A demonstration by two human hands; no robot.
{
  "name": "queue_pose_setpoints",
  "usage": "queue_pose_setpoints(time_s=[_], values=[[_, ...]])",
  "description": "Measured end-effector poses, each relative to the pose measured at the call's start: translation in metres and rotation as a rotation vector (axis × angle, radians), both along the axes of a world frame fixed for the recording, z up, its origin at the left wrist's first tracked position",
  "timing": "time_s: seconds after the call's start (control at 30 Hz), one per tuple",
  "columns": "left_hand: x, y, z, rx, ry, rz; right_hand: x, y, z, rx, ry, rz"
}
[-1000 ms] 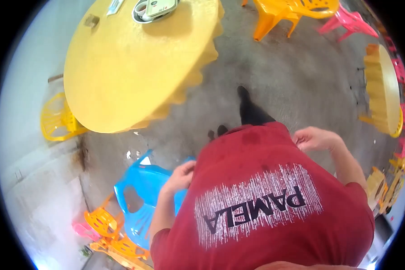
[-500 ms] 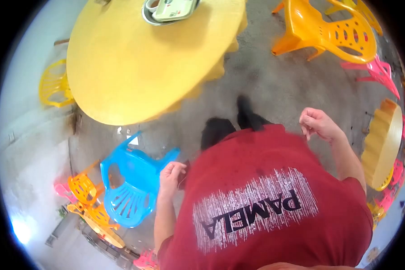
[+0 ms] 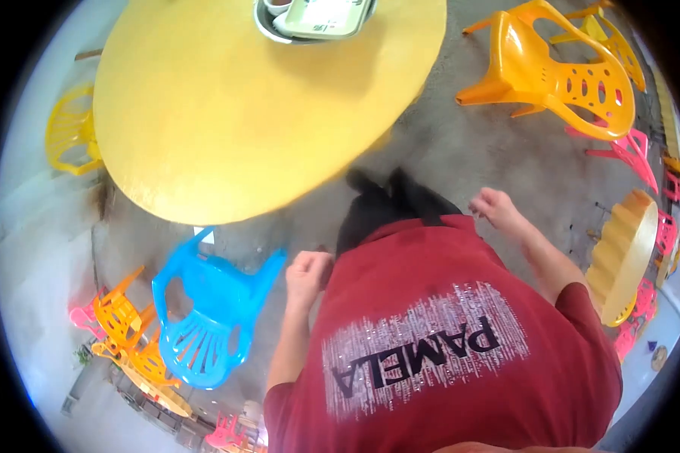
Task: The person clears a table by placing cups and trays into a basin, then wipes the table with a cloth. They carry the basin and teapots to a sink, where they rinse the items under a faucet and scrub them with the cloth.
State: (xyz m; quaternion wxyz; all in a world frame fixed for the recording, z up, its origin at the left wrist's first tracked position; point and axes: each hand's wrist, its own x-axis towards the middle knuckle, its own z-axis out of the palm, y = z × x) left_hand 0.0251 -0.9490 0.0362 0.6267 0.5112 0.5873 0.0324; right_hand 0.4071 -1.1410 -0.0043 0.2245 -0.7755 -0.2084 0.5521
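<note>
My left hand (image 3: 307, 273) hangs beside the red shirt (image 3: 431, 264) with its fingers curled closed. A small dark reddish-brown patch shows behind the fingers, but I cannot make out what it is. On the other side of my body, my right hand (image 3: 493, 205) is also closed, slightly blurred, and no object shows in it. Left of my left hand stands a blue plastic chair (image 3: 204, 287), apart from it. The large round yellow table (image 3: 257, 113) lies ahead. On it sits a metal basin (image 3: 268, 29) holding a pale green tray (image 3: 326, 19) and a bowl, partly cut off by the frame edge.
An orange chair (image 3: 536, 68) stands ahead on the right, with a pink chair (image 3: 631, 155) behind it. A smaller yellow table (image 3: 623, 253) is at the far right. Stacked orange chairs (image 3: 128, 325) stand at the lower left, and a yellow chair (image 3: 72, 132) beyond the table.
The large table appears nearer and fills more of the view. The blue chair has shifted left and slightly down in view. My arms have swung, both hands staying closed.
</note>
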Motion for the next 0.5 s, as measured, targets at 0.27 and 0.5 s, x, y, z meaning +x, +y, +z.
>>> queue_pose_setpoints(time_s=[0.27,0.5], values=[[-0.079,-0.008,-0.015,-0.370,-0.014,-0.032,0.018,0.020,0.075,-0.017,0.623,0.422],[-0.010,-0.020,-0.016,-0.071,0.074,-0.001,0.028,0.075,0.050,0.082,0.486,0.224]])
